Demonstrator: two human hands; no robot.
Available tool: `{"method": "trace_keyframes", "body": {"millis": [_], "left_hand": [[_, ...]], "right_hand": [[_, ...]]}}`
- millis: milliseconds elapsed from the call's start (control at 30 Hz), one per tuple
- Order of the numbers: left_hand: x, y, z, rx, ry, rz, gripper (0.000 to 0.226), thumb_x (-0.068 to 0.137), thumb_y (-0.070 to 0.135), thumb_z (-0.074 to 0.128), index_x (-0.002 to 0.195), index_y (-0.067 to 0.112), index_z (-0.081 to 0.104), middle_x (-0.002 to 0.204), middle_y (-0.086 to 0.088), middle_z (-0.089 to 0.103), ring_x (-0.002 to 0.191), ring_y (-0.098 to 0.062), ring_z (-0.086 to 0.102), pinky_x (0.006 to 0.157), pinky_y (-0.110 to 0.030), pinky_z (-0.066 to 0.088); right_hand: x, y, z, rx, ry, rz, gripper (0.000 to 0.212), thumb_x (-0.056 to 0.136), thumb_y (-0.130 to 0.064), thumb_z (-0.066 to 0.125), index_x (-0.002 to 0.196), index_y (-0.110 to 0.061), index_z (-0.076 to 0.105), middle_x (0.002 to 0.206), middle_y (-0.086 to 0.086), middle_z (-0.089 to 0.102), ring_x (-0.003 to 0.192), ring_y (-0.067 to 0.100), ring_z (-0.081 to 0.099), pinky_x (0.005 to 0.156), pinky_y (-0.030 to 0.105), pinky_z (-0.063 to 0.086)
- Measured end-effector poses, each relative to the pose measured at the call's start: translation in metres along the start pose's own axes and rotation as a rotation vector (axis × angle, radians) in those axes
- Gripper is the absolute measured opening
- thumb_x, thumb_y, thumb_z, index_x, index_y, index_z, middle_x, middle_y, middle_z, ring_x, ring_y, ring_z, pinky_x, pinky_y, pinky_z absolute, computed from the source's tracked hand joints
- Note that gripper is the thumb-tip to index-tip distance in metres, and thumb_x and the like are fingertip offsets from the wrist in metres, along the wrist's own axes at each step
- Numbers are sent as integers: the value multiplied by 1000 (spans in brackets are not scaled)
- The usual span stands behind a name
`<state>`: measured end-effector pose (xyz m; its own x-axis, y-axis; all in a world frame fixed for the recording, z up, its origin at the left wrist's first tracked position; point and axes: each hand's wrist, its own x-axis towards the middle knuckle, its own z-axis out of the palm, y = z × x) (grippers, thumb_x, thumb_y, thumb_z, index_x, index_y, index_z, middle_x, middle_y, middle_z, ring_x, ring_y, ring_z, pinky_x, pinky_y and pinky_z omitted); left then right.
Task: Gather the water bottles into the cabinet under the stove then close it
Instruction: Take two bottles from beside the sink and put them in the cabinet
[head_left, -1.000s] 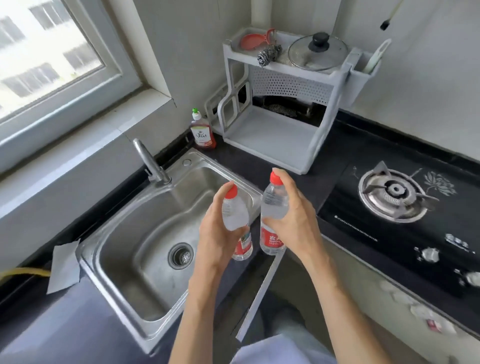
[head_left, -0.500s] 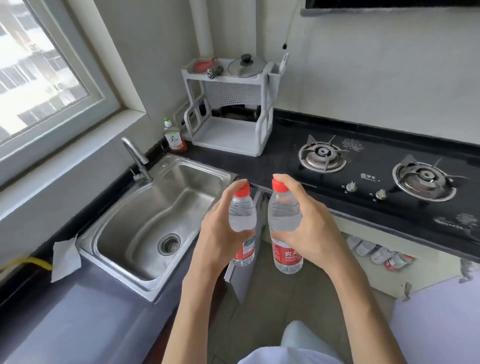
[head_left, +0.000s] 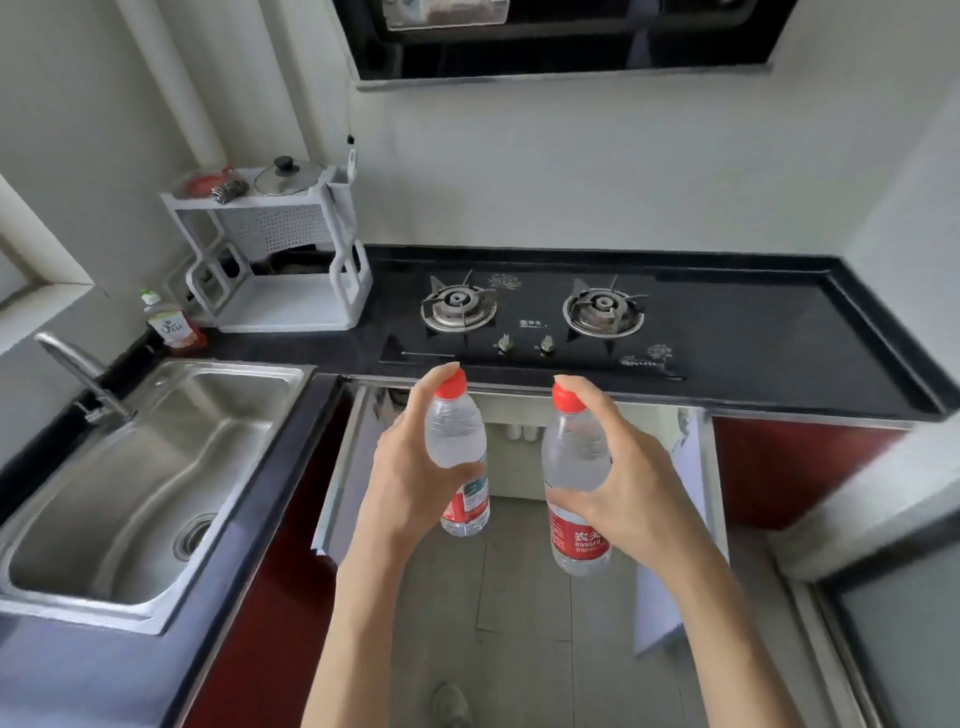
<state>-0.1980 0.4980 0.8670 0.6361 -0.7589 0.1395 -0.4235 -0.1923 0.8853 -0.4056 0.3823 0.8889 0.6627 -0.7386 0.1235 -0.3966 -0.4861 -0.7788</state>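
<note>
Two water bottles are held upright in the air, one in each hand. The left bottle (head_left: 457, 447) is gripped around its upper body by the left hand (head_left: 405, 483), with a fingertip resting by the red cap. The right bottle (head_left: 576, 467) is held the same way by the right hand (head_left: 639, 493). Both hands are closed firmly around their bottles.

A second ago the two bottles were carried close together over the corner of the sink (head_left: 140, 467). Since then the view has been turned to the right, and the bottles have been brought squarely in front of the cabinet (head_left: 514, 467) under the stove (head_left: 530, 322) and spread further apart. They are still well above the floor and outside the cabinet.

The cabinet is seen to be open, its left door (head_left: 345, 457) and right door (head_left: 693, 478) swung out towards the person. Little of its inside can be made out behind the hands.

The carrying step is judged to be nearly done. What remains is for the bottles to be lowered and set inside, which will probably require crouching, and then for both doors to be shut. The dark surface (head_left: 779, 353) beside the stove is left untouched.
</note>
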Motion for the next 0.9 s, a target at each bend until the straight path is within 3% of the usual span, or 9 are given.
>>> {"method": "trace_keyframes", "body": {"millis": [133, 233, 400, 600, 900], "left_hand": [[-52, 11, 45, 10, -31, -17, 111, 81, 3, 91, 139, 79, 35, 121, 10, 72, 110, -20, 72, 86, -46, 68], [-85, 21, 65, 6, -91, -72, 108, 82, 2, 90, 139, 77, 37, 121, 9, 71, 111, -21, 72, 90, -54, 67], [-113, 32, 78, 44, -146, -97, 110, 79, 0, 90, 145, 71, 40, 123, 10, 70, 112, -19, 70, 93, -54, 66], [-105, 35, 72, 80, -131, -91, 110, 78, 1, 91, 147, 68, 39, 123, 13, 69, 112, -18, 69, 92, -51, 66], [-41, 6, 64, 50, -141, -98, 110, 80, -1, 89, 147, 70, 39, 124, 14, 68, 114, -19, 68, 94, -55, 65]], "right_hand": [[-63, 44, -34, -12, 0, 116, 112, 77, -11, 92, 150, -69, 32, 122, -12, 67, 101, 18, 64, 95, 45, 61], [-96, 60, -48, -26, -9, 162, 113, 76, -10, 92, 150, -69, 33, 125, -15, 67, 105, 19, 65, 97, 48, 61], [-119, 73, -58, -5, -8, 165, 112, 74, -9, 93, 149, -69, 34, 119, -17, 68, 97, 16, 65, 91, 44, 62], [-107, 75, -47, 54, -37, 160, 115, 73, -11, 95, 150, -69, 33, 126, -15, 69, 108, 18, 69, 98, 47, 61], [-36, 77, -22, 40, -72, 154, 115, 75, -11, 95, 151, -68, 31, 126, -14, 68, 102, 16, 70, 93, 47, 63]]}}
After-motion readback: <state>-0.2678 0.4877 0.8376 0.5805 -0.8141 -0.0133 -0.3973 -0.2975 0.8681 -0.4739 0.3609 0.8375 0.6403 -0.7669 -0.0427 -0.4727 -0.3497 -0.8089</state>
